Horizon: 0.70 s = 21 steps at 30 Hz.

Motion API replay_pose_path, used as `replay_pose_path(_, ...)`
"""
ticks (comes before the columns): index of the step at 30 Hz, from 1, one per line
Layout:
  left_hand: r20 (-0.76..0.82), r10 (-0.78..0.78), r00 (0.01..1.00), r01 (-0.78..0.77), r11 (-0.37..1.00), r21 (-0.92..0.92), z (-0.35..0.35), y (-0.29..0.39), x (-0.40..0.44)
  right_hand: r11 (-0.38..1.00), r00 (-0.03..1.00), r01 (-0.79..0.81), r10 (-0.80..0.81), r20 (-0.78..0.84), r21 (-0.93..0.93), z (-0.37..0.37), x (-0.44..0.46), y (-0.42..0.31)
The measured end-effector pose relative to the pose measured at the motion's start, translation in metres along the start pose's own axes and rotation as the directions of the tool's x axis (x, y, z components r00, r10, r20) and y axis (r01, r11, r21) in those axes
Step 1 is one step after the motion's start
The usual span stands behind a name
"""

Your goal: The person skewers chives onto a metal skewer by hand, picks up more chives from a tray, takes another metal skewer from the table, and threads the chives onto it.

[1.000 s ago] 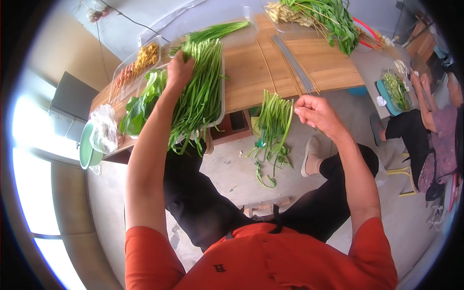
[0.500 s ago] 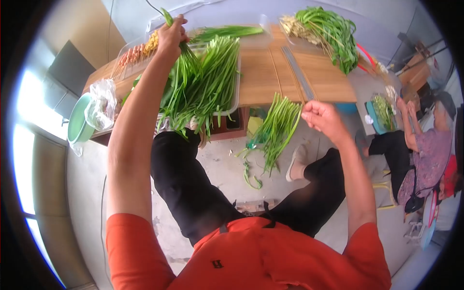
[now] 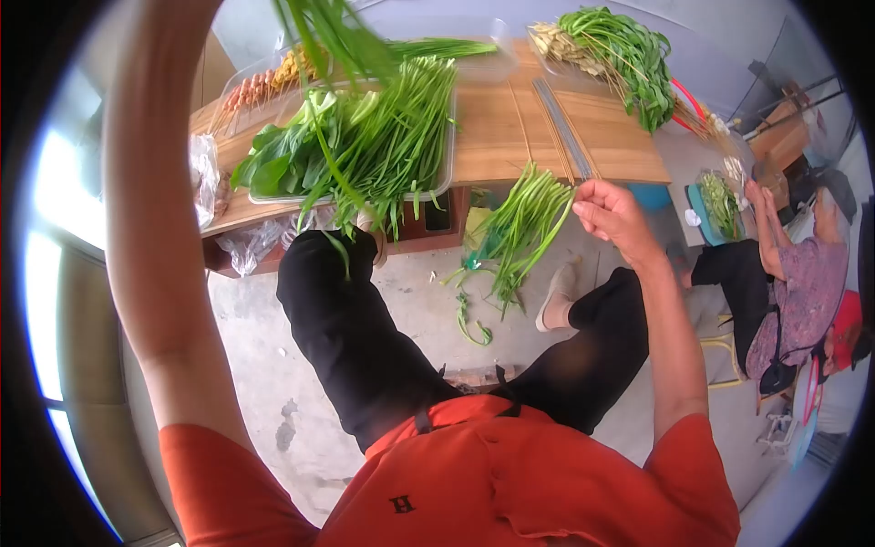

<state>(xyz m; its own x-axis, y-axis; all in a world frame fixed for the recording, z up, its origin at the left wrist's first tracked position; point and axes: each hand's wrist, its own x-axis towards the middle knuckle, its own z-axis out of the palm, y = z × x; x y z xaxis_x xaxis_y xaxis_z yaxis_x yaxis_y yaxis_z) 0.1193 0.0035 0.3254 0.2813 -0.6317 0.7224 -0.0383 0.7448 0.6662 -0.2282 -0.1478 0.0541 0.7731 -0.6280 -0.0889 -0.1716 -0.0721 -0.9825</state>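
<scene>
"What's the right hand doing?"

"The right hand (image 3: 606,217) is closed, thumb to fingers, at the edge of a hanging bunch of green stems (image 3: 527,223). It seems to bear the bunch; I can't tell whether it pinches a stem or a thin stick."

"And the left?"

"Out of view, so I can't tell its grip. The left arm (image 3: 155,182) reaches past the top edge, and loose greens (image 3: 333,36) hang nearby, above the tray (image 3: 450,150)."

"Which step is this, then?"

"I'd judge a sorting-out step: greens raised clear of the heap of long stems (image 3: 415,128), the bunch held apart, just off the table (image 3: 492,155)."

"What does the next move call for?"

"A steady right pinch, I'd say, and care with the trailing leaves. Farther out, sticks (image 3: 558,137) lie on the table."
</scene>
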Motion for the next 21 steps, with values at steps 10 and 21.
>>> replay_pose_path(10, 0.085, -0.69, 0.719, 0.66, 0.639, -0.394, 0.069, -0.081, -0.215, 0.996, 0.998, 0.058, -0.06, 0.027, 0.071, 0.012, -0.006, 0.014)
replay_pose_path(21, -0.029, -0.833, 0.552, 0.789, 0.534, -0.304, 0.06, -0.2, -0.274, 0.97, 0.999, -0.006, -0.002, 0.035, 0.244, 0.01, 0.01, 0.071)
